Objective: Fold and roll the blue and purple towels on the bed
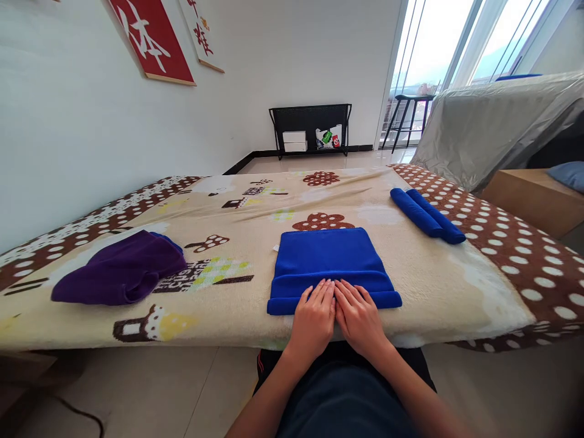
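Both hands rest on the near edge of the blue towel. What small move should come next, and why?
Probably push the rolled near edge of the blue cloth towel a little farther forward. The left hand and right hand lie flat, side by side, on that thick edge, while the far part lies unrolled. The rolled blue towels on the right suggest this shape.

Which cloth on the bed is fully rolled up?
The rolled blue towel on the right. The middle blue towel lies mostly flat under the left hand and right hand; the purple cloth is a loose heap.
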Available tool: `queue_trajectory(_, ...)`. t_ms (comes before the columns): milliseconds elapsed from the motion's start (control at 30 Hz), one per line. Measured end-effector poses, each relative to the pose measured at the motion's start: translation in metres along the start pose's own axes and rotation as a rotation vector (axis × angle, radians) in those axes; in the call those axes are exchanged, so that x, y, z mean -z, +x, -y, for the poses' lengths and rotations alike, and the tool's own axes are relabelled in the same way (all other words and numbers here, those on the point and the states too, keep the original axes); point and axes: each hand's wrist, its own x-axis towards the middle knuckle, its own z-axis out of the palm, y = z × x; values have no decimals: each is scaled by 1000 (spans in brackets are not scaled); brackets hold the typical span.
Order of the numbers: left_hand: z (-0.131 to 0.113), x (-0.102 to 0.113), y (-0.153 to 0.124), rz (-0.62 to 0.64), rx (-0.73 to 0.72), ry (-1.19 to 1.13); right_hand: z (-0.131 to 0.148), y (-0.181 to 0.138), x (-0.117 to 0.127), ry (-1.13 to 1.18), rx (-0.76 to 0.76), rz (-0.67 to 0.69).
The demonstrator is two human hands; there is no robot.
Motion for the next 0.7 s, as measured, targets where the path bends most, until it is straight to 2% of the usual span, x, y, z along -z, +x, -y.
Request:
queue_trajectory(100, 13, -2, -5, -5, 86, 70, -10, 1, 0, -75, -68, -24)
queue_trajectory(233, 46, 5, -24, -66, 165, 145, -43, -11, 7, -183, -146, -97)
queue_trajectory(400, 85, 15, -49, -124, 153, 131, -80, -31, 20, -231, -166, -127)
queue_trajectory(500, 95, 23, -59, -156, 116, 122, -93, -41, 27, -190, -143, -140)
queue_trajectory(633, 98, 34, -69, -269, 117, 133, -104, -56, 33, -121, -109, -237)
queue_trajectory(700, 98, 38, -74, -240, 76, 115, -109, -63, 35, -106, -89, -265)
